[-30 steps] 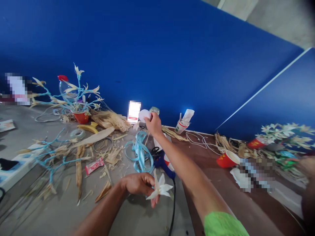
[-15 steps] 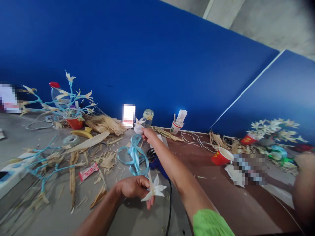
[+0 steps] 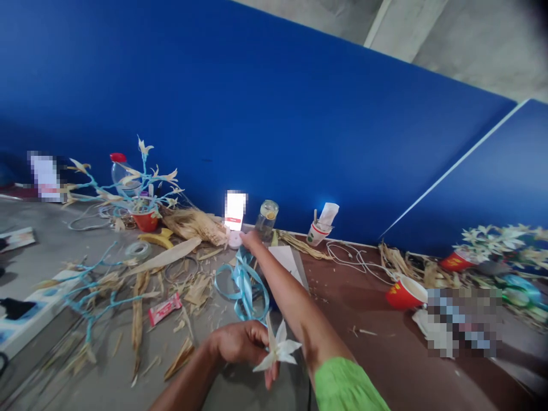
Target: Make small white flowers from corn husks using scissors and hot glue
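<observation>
In the lower middle, my left hand [image 3: 248, 345] is closed around the base of a white flower [image 3: 280, 347] with long pointed petals. My right hand [image 3: 250, 241] reaches far forward, its fingers closed at the edge of a pale round thing [image 3: 234, 239] below a lit phone [image 3: 235, 211]. What kind of thing that is cannot be made out, and the fingertips are partly hidden. Beneath the right wrist lies a loose tangle of light blue ribbon [image 3: 244, 285]. A clear glass jar [image 3: 268, 220] stands just beyond that hand.
Left are a blue-wrapped branch with flowers in a red pot [image 3: 144, 220], a blue-wrapped branch [image 3: 92, 299] lying down, a tape roll [image 3: 138, 250], dried husks [image 3: 192, 225], a pink wrapper [image 3: 165, 309] and a power strip [image 3: 40, 311]. Right are a red paper cup [image 3: 405, 292] and white cable [image 3: 353, 256].
The view has shifted, so most things sit lower and further right. The small white flower seen at my right fingers before no longer shows. My left hand still holds its flower.
</observation>
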Available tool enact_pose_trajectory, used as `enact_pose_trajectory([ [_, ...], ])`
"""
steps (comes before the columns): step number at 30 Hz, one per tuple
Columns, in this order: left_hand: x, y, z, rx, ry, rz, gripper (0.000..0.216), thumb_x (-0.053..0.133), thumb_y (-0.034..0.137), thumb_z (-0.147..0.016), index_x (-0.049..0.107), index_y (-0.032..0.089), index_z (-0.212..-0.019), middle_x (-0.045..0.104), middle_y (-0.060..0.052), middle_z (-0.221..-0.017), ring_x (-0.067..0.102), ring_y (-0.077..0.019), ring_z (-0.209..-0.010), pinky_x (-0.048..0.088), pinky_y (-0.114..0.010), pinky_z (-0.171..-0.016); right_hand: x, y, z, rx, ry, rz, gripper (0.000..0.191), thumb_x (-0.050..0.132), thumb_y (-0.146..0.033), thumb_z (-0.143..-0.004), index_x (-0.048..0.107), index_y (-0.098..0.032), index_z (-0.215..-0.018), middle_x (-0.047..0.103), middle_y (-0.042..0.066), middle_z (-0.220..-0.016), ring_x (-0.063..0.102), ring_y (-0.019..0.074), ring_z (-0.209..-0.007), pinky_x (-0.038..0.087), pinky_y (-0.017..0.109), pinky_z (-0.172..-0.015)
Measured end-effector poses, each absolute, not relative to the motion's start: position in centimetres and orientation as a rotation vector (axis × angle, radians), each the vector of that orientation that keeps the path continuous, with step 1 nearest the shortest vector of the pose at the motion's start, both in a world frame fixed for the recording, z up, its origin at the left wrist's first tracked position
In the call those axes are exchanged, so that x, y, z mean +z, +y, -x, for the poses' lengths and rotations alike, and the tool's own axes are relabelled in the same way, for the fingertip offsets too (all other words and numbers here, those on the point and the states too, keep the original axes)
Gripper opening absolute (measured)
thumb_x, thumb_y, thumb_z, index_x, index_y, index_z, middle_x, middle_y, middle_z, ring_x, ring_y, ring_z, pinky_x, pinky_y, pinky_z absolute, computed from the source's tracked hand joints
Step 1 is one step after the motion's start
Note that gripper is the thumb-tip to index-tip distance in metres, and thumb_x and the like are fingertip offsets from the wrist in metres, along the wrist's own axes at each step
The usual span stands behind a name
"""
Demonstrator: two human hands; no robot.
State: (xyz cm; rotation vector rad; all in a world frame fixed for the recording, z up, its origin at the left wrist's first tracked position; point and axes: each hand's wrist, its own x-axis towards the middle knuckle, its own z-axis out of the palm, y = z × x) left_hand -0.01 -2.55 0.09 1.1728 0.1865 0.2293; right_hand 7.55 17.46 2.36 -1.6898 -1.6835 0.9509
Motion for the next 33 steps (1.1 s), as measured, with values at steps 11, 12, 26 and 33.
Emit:
enact_pose_trajectory([
  [11, 0.6, -1.7, -0.4, 0.985, 0.476, -0.824, 0.023, 0.075, 0.033, -0.065, 0.066, 0.012, -0.070, 0.058, -0.001, -0.051, 0.050, -0.0101, -0.049, 0.039, -0.025, -0.058, 4.7, 11.8, -11.3, 0.902, -1.343, 1.688, 0.026, 0.045, -0.025, -0.081, 0.054, -0.015, -0.103, 0.063, 0.009, -0.098, 0.060, 0.0167, -0.084, 0.046, 0.024, -0.063],
  [12, 0.6, -1.5, -0.5, 1.035, 0.494, -0.793, 0.020, 0.075, 0.030, -0.066, 0.066, 0.013, -0.071, 0.058, -0.001, -0.052, 0.050, -0.0097, -0.050, 0.039, -0.024, -0.058, 4.8, 10.5, -11.8, 0.951, -1.310, 1.667, 0.025, 0.044, -0.025, -0.081, 0.054, -0.015, -0.102, 0.063, 0.007, -0.090, 0.059, 0.0139, -0.071, 0.043, 0.022, -0.055],
  [26, 1.2, -1.1, -0.1, 1.039, 0.467, -0.735, 0.012, 0.068, 0.024, -0.073, 0.062, 0.013, -0.078, 0.056, 0.002, -0.055, 0.045, -0.0056, -0.040, 0.044, -0.025, -0.054, 4.3, 0.6, -14.6, 1.855, -1.321, 0.911, 0.027, 0.065, -0.033, -0.069, 0.061, -0.016, -0.090, 0.060, -0.002, -0.059, 0.038, 0.0037, -0.040, 0.019, 0.019, -0.040],
  [33, 1.7, -0.9, 0.6, 1.032, 0.480, -0.712, 0.011, 0.067, 0.022, -0.074, 0.062, 0.013, -0.079, 0.057, 0.002, -0.056, 0.045, -0.0058, -0.040, 0.049, -0.029, -0.058, 3.8, 2.6, -16.7, 1.673, -1.235, 1.086, 0.017, 0.069, -0.025, -0.061, 0.062, -0.015, -0.072, 0.049, -0.007, -0.051, 0.036, 0.0038, -0.042, 0.026, 0.018, -0.044],
])
